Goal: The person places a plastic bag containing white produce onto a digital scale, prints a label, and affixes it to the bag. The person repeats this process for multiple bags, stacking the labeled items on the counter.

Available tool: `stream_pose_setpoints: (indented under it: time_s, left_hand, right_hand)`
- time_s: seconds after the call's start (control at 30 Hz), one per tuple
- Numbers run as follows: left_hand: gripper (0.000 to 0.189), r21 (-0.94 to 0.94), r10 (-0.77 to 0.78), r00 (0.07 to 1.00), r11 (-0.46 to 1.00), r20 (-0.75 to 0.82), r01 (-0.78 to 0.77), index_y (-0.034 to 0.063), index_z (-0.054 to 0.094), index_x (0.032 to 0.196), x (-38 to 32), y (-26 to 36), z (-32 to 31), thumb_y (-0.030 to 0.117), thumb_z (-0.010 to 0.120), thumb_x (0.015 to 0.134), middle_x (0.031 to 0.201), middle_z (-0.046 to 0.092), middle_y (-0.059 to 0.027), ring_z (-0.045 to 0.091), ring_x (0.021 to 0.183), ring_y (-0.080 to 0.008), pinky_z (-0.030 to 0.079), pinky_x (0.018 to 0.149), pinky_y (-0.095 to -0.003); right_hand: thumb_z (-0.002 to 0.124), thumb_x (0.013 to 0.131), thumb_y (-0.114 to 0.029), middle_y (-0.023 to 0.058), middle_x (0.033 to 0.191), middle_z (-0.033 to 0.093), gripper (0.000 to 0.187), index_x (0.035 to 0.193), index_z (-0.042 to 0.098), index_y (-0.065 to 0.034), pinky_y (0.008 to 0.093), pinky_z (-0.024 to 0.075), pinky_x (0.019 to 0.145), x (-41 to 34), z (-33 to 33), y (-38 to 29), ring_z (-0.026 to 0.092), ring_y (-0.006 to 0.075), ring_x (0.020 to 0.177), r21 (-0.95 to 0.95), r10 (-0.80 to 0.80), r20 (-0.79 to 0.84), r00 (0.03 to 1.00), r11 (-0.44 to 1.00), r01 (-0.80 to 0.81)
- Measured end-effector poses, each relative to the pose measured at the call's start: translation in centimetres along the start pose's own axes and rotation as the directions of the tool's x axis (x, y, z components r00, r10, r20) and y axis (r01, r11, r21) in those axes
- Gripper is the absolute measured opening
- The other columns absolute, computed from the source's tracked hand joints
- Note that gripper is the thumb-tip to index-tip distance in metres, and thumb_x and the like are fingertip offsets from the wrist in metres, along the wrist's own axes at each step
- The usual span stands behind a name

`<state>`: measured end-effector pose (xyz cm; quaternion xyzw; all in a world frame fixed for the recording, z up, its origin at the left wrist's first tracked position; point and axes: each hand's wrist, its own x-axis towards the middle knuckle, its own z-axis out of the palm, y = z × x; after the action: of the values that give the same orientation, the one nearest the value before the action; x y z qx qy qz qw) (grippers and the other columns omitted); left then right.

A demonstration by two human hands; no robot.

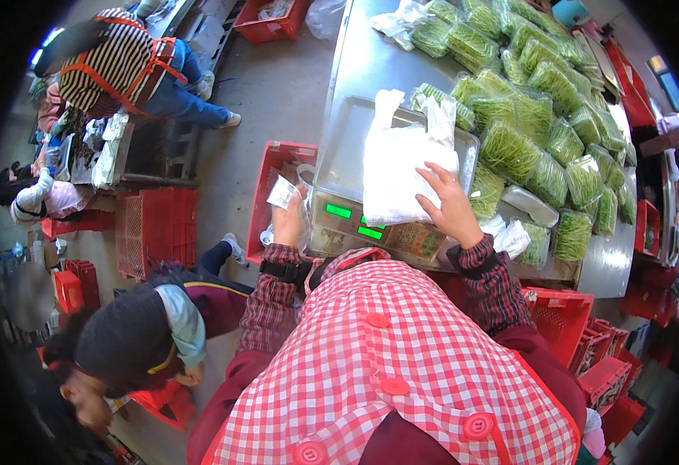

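Observation:
Between the fingers of my left hand [288, 221] is a white printed label [281, 192], held over the red crate beside the scale. My right hand [448, 203] rests with spread fingers on the lower right of a white plastic bag [394, 168]. That bag lies on the metal pan [339, 148] of a weighing scale, its handles pointing away from me; its contents are hidden. Green lit digits show on the scale's front panel [339, 224], partly covered by the bag. Clear packs of thin green shoots [514, 145] are heaped right of the pan.
A red plastic crate [269, 168] stands left of the scale. The steel table [368, 52] reaches away from me. Crumpled white plastic [511, 238] lies near my right wrist. One person [136, 331] bends low at my left; another in stripes [118, 64] works farther off. Red crates [554, 317] stand at right.

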<state>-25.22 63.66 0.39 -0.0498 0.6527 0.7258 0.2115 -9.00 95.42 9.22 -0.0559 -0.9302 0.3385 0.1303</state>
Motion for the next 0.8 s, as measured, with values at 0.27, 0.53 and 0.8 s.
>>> stream_pose_setpoints:
  time_s: [0.27,0.53,0.8]
  left_hand:
    - [0.030,-0.011,0.067,0.882,0.997,0.466,-0.070,-0.0029,0.068,0.110,-4.3,10.4,9.1,0.024,0.059,0.100,0.096,0.071,-0.0062,0.066,0.082,-0.0130,0.053,0.070,-0.0260]
    - [0.037,0.139,-0.074,0.854,0.990,0.515,0.002,-0.0071,0.070,0.105,-3.9,11.2,14.5,0.028,0.069,0.094,0.092,0.071,-0.0050,0.062,0.080,-0.0077,0.049,0.066,-0.0247]
    - [0.024,0.257,-0.028,0.867,0.959,0.498,-0.117,-0.0045,0.069,0.113,-3.7,10.0,14.2,0.010,0.065,0.095,0.097,0.071,-0.0035,0.064,0.086,-0.0080,0.052,0.076,-0.0243]
  right_hand:
    - [0.072,0.086,-0.025,0.0165,0.133,0.059,0.042,0.122,0.064,-0.0051,0.0422,0.0434,0.104,-0.7,0.2,-2.1,0.054,0.0364,0.125,0.129,-0.019,0.153,0.988,0.992,-0.001]
    - [0.066,0.095,-0.016,0.0081,0.090,0.074,0.024,0.104,0.071,0.0054,0.0291,0.0518,0.078,0.4,2.5,-4.9,0.065,0.0116,0.082,0.698,0.225,0.339,0.914,0.591,-0.404]
    - [0.076,0.081,-0.004,0.0117,0.103,0.070,0.024,0.104,0.070,-0.0011,0.0344,0.0516,0.082,3.2,-2.1,-5.2,0.065,0.0245,0.096,0.241,0.057,-0.379,0.923,0.970,0.040]
